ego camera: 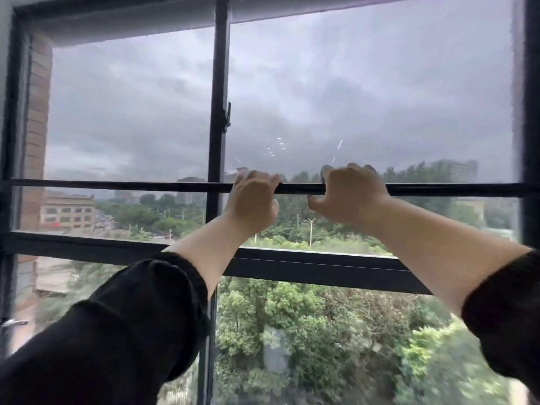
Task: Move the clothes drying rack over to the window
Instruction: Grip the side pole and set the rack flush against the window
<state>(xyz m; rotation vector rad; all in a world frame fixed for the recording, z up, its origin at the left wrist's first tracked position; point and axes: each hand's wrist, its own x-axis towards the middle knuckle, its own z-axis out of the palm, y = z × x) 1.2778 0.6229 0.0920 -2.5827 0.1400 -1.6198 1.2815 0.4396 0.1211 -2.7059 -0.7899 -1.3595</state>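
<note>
A thin black horizontal bar [117, 185] runs across the whole view at hand height, in front of the window [220, 83]. I cannot tell whether it is the drying rack's top rail or part of the window. My left hand [252, 203] has its fingers hooked over the bar just right of the window's upright post. My right hand [350, 197] grips the same bar a short way to the right, fingers curled over the top and thumb below. No other part of a rack shows.
The window's dark frame fills the view, with a thick lower crossbar [321, 267] and a latch [227, 116] on the middle post. A metal handle [14, 323] sticks out at the lower left. Outside are trees, buildings and a grey sky.
</note>
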